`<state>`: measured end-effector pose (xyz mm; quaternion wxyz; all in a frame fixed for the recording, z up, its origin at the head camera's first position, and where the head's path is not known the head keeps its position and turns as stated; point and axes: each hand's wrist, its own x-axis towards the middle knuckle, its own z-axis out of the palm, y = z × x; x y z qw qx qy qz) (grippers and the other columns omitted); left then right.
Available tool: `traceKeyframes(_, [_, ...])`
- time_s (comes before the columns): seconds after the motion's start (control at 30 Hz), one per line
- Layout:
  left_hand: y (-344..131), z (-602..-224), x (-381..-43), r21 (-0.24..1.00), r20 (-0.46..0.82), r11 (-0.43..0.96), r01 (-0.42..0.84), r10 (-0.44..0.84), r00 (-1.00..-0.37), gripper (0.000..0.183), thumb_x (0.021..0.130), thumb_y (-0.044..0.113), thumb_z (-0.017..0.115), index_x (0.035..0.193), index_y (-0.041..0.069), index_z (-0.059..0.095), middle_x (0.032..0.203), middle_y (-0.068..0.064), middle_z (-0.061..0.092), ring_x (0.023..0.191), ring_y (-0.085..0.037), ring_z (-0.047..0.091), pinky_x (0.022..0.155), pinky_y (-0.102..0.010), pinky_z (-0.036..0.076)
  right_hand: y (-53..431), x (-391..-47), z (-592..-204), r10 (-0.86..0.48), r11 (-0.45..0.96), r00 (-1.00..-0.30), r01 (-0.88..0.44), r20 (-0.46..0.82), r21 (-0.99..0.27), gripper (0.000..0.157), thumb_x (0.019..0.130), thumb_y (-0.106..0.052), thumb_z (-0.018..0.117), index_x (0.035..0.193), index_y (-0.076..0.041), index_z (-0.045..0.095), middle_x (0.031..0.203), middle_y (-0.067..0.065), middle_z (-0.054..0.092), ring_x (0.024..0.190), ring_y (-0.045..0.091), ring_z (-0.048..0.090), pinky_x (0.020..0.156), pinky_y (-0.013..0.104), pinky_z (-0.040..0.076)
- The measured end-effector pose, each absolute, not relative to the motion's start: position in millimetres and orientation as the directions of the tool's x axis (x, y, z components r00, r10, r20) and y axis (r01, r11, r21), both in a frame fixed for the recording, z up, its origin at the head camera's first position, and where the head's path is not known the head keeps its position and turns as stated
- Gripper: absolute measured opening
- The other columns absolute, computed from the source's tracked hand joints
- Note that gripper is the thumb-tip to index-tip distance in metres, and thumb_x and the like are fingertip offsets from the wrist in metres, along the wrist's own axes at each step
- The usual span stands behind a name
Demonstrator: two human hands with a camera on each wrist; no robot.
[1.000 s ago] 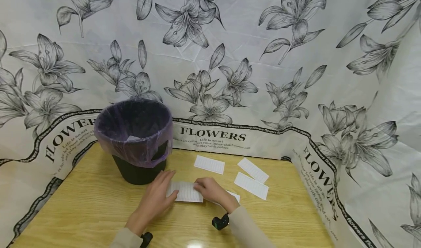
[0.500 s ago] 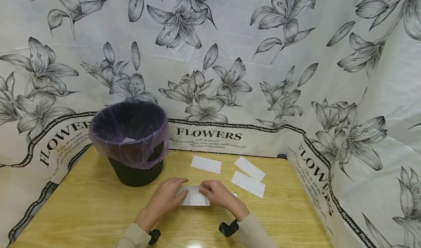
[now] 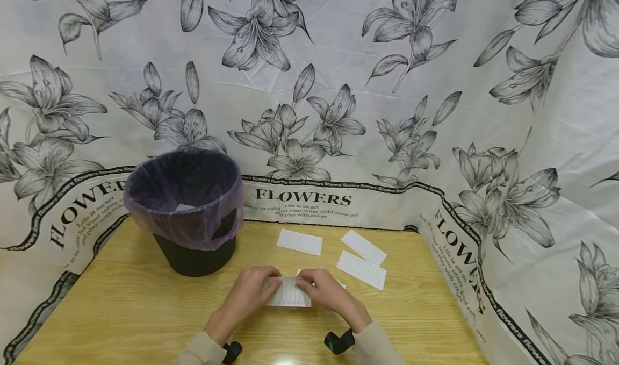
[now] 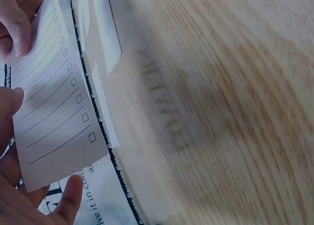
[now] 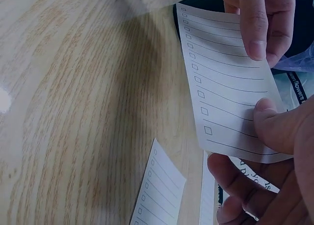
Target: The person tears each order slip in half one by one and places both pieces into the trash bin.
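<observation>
A white checklist slip (image 3: 290, 294), printed with ruled lines and small square boxes, is held between both hands above the table. My left hand (image 3: 247, 291) pinches its left end, thumb (image 4: 12, 99) on the printed face and fingers behind. At the other end my right hand (image 3: 331, 293) pinches it the same way, its thumb (image 5: 274, 122) near the slip's long edge. In the right wrist view the slip (image 5: 221, 82) bends slightly, its row of boxes along the edge nearer the person.
A black bin (image 3: 195, 260) with a purple liner (image 3: 193, 228) stands at the left; a white paper (image 3: 184, 207) shows inside. Farther back lie a slip (image 3: 300, 241) and two overlapping slips (image 3: 364, 247). Another slip (image 3: 343, 286) is mostly hidden behind my right hand. Floral cloth (image 3: 309, 139) surrounds the table.
Both hands have moved right and nearer the person with the slip. My left fingers, earlier stretched out along the slip's left end, now pinch it. The head view has turned slightly right.
</observation>
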<state>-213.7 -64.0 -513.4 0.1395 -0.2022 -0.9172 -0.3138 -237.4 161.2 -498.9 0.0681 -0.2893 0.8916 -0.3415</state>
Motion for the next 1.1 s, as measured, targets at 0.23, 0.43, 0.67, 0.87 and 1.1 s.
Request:
traceKeyframes(0.23, [-62,-516,-212,0.557,0.392,0.688,0.465,0.277,-0.878,0.010,0.095,0.026,0.076,0.093,0.016,0.076,0.093,0.007,0.077,0.088,-0.016,0.072,0.079,-0.035,0.057,160,-233,-498,-0.575,0.584,-0.815,-0.470,0.071,-0.662,0.020,0.106,-0.017,0.059,0.100,-0.008,0.076,0.097,0.005,0.076,0.078,0.001,0.058,0.070,0.022,0.047])
traceKeyframes(0.43, [-61,-516,-212,0.546,0.393,0.697,0.466,0.278,-0.876,0.008,0.096,0.024,0.076,0.090,0.019,0.077,0.091,0.008,0.077,0.085,-0.010,0.070,0.077,-0.032,0.056,160,-231,-498,-0.579,0.591,-0.813,-0.475,0.067,-0.652,0.020,0.106,-0.019,0.060,0.103,-0.008,0.076,0.102,0.005,0.077,0.089,0.010,0.068,0.076,0.026,0.053])
traceKeyframes(0.67, [-63,-517,-213,0.544,0.378,0.694,0.471,0.299,-0.876,0.005,0.095,0.019,0.076,0.091,0.020,0.077,0.089,0.008,0.076,0.082,-0.009,0.069,0.074,-0.031,0.055,161,-231,-498,-0.564,0.591,-0.825,-0.441,0.046,-0.676,0.020,0.105,-0.026,0.062,0.112,-0.012,0.074,0.108,0.003,0.075,0.100,0.018,0.070,0.080,0.028,0.055])
traceKeyframes(0.87, [-63,-519,-212,0.551,0.347,0.694,0.463,0.314,-0.884,0.005,0.096,0.018,0.074,0.091,0.019,0.077,0.088,0.008,0.076,0.078,-0.006,0.065,0.069,-0.028,0.051,156,-230,-498,-0.546,0.581,-0.834,-0.448,0.083,-0.680,0.022,0.103,-0.025,0.065,0.115,-0.008,0.074,0.111,0.003,0.075,0.102,0.016,0.070,0.080,0.029,0.054])
traceKeyframes(1.1, [-63,-520,-211,0.561,0.316,0.692,0.455,0.328,-0.890,0.006,0.098,0.020,0.072,0.094,0.019,0.077,0.089,0.009,0.075,0.079,-0.005,0.064,0.072,-0.032,0.050,148,-229,-499,-0.532,0.565,-0.834,-0.479,0.148,-0.671,0.019,0.102,-0.021,0.067,0.112,-0.009,0.075,0.108,0.002,0.076,0.097,0.012,0.070,0.080,0.027,0.055])
